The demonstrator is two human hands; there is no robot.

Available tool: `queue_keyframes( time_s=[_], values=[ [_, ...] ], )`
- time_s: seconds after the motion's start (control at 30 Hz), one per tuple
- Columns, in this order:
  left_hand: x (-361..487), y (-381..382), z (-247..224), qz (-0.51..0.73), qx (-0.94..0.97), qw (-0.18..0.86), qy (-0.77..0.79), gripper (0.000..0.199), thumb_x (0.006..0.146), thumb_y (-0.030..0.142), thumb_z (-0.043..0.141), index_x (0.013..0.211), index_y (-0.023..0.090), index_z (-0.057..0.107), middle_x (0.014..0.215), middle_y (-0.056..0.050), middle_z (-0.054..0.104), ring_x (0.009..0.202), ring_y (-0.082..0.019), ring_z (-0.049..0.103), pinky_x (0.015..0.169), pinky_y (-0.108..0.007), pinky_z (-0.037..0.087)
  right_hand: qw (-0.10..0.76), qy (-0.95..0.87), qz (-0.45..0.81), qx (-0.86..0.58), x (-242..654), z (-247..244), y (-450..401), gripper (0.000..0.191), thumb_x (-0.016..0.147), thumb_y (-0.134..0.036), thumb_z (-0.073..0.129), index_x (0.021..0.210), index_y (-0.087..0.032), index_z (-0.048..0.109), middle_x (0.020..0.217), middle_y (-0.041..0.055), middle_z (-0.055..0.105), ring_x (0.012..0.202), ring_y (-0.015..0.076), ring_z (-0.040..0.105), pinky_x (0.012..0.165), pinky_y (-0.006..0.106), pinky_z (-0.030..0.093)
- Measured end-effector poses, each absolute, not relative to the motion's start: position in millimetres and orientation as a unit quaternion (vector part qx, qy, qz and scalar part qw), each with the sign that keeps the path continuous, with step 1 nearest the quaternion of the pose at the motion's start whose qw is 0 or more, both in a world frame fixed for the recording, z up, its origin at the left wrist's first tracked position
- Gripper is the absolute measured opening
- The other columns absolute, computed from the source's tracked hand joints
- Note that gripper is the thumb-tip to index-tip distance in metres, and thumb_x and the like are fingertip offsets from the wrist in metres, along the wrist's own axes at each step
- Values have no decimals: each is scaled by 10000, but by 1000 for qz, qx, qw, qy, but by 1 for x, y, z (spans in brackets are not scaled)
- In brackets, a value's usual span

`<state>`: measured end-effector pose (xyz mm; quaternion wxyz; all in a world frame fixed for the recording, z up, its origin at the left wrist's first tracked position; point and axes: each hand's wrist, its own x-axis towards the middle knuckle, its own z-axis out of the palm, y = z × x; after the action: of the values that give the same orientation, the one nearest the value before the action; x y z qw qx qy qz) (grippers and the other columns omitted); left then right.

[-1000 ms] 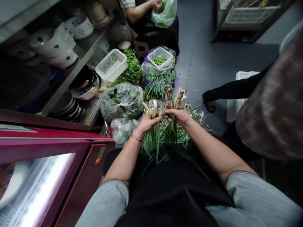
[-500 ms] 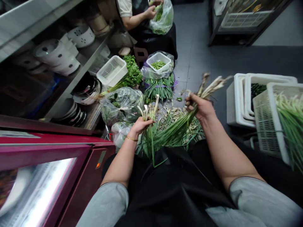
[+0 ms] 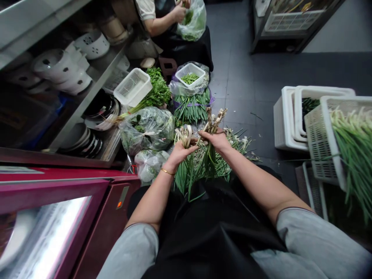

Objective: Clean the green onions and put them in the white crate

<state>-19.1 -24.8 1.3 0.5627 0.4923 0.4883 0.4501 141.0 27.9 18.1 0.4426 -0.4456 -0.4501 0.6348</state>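
Observation:
Near the middle of the head view, my left hand (image 3: 180,152) is closed around a bunch of green onions with clean white bases (image 3: 183,135), their leaves hanging below. Right beside it, my right hand (image 3: 216,140) grips a second bunch of green onions, whose brownish root ends (image 3: 214,119) point up and away from me. The two hands are close together, with the fingertips almost meeting; whether they touch I cannot tell. Beneath them, a heap of onion trimmings and leaves (image 3: 232,151) covers the floor in front of my black apron (image 3: 215,228).
Plastic bags of vegetables (image 3: 148,130) and a white basket (image 3: 133,87) lie to the left, beside a shelf of dishes. White crates (image 3: 290,124) and a basket of green onions (image 3: 351,135) stand at right. Another person's hand (image 3: 179,13) works over a bag ahead.
My right hand has swung left and inward with its bunch, from out at the right to beside my left hand. The left hand keeps its bunch. The view has shifted slightly.

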Motion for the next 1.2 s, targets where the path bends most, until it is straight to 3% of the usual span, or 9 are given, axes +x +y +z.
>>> queue_keyframes(
  time_s=[0.1,0.23,0.37,0.53,0.7,0.83,1.03,1.2],
  values=[
    [-16,-24,3,451,465,577,498,367,602,390,831,797,108,700,698,-47,682,614,-118,569,564,-224,410,418,-485,629,-440,143,19,30,330,599,-432,825,628,-170,626,560,6,621,447,110,528,429,258,451],
    [-18,-25,6,415,383,658,498,395,610,421,813,798,105,670,560,-18,633,380,-48,392,396,-207,249,353,-551,644,-395,153,28,33,321,619,-414,820,703,-153,652,626,19,666,459,105,568,460,252,505],
    [-18,-27,8,399,364,689,483,399,659,481,764,767,117,642,502,-6,587,377,-67,432,386,-204,256,312,-582,629,-410,157,27,35,296,652,-387,801,652,-157,614,549,-7,612,407,88,531,387,219,453],
    [-18,-23,5,440,370,642,507,410,637,473,776,810,132,627,594,3,609,466,-92,517,450,-209,342,338,-545,638,-426,157,26,33,291,636,-355,799,618,-174,572,462,-44,525,360,73,451,335,208,378],
    [-30,-17,0,428,480,544,539,337,706,451,724,731,122,653,655,-29,643,589,-107,528,573,-230,391,385,-391,736,-397,167,40,30,271,564,-307,780,722,-161,616,568,-26,593,406,68,452,328,202,313],
    [-40,-15,3,395,553,507,530,314,754,441,682,729,128,671,675,-34,651,627,-122,526,618,-243,396,354,-345,806,-325,170,47,24,229,552,-325,711,596,-159,560,469,-39,506,334,47,353,336,223,244],
    [-51,-13,1,378,544,493,563,287,719,407,700,693,126,651,624,-33,637,597,-131,550,597,-247,404,451,-370,765,-273,191,73,22,340,680,-428,655,529,-194,460,426,-75,360,303,27,236,369,240,265],
    [-65,-12,3,425,472,521,570,286,705,413,716,771,141,656,582,1,587,505,-104,497,482,-226,335,479,-390,697,-365,207,65,44,351,716,-500,731,701,-182,581,458,-69,435,328,38,314,360,216,269]
  ],
)
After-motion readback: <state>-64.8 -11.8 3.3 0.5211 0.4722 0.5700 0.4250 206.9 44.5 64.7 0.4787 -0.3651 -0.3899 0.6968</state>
